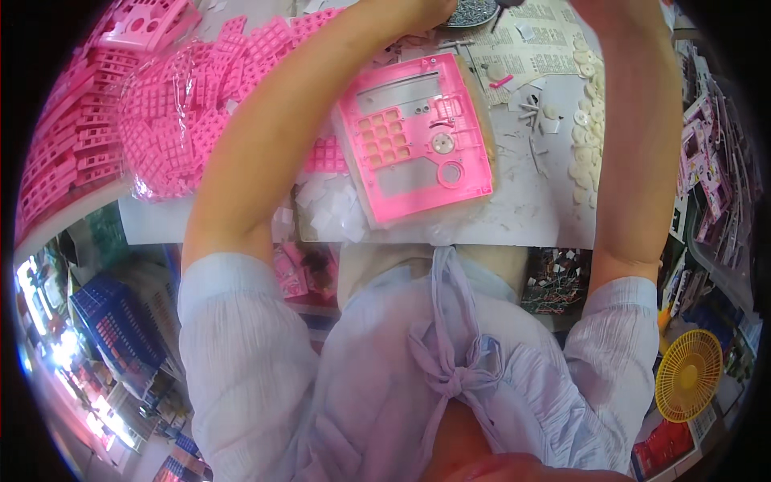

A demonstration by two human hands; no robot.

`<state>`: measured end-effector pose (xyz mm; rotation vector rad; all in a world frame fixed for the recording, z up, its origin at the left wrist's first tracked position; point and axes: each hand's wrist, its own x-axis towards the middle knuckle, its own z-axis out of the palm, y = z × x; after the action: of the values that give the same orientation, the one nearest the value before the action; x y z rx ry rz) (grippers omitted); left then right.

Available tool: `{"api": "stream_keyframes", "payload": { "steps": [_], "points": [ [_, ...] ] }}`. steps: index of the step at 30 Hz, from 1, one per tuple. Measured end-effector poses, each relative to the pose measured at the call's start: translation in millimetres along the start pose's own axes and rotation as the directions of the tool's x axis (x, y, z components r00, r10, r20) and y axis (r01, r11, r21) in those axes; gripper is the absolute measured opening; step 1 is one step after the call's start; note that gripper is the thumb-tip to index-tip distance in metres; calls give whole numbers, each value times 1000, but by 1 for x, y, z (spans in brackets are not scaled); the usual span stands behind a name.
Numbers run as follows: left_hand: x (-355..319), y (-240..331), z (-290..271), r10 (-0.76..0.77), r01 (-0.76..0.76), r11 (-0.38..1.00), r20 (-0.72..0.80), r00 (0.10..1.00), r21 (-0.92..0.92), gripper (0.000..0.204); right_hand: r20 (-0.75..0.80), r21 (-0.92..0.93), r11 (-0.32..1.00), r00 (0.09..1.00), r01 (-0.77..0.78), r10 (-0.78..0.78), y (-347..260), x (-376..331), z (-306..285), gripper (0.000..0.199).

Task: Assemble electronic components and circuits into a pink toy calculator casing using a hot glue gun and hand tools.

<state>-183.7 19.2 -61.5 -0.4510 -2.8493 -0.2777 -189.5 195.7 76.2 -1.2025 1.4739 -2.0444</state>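
Note:
A pink plastic casing (414, 145), with a grid of key openings, a round ring and a white disc (442, 143) fixed in it, lies tilted on the table before me. My left hand (434, 10) reaches to the top edge beside a round dish of small metal screws (470, 14); its fingers are mostly cut off. My right hand (596, 12) is also at the top edge, with its fingers out of sight. Between the hands, the dark end of a tool (507, 3) shows by the dish, and I cannot tell what holds it.
Pink keypad pieces (185, 120) fill a clear bag at left, beside stacked pink casings (72, 145). White round discs (585, 136) line the table's right side, near small metal pins (530, 108). Printed paper (530, 48) lies at the back. A yellow fan (688, 375) stands lower right.

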Motion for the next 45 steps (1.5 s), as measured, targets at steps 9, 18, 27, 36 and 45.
{"api": "stream_keyframes", "payload": {
  "steps": [9, 18, 27, 36, 45],
  "points": [
    [-100, 54, -64, 187, -186, 962, -16, 982, -198, 13, -157, 299, 954, 987, 32, 17, 19, -98, 30, 37],
    [-171, 85, -65, -43, -45, 720, -109, 993, -692, 14, 116, 261, 954, 977, 146, -181, 18, -105, 65, 43],
    [-178, 76, -57, 10, -75, 927, -174, 985, -368, 28, -101, 57, 994, 992, 88, -82, 46, -114, 81, 32],
    [-184, 76, -47, 107, -122, 985, -121, 987, -125, 16, -15, -283, 959, 1000, 9, -14, 73, -122, 87, 15],
    [-149, 3, -53, -46, 92, 715, 85, 995, -693, 31, -50, 305, 952, 999, 25, -10, 64, -96, 60, 49]
  ]
}}
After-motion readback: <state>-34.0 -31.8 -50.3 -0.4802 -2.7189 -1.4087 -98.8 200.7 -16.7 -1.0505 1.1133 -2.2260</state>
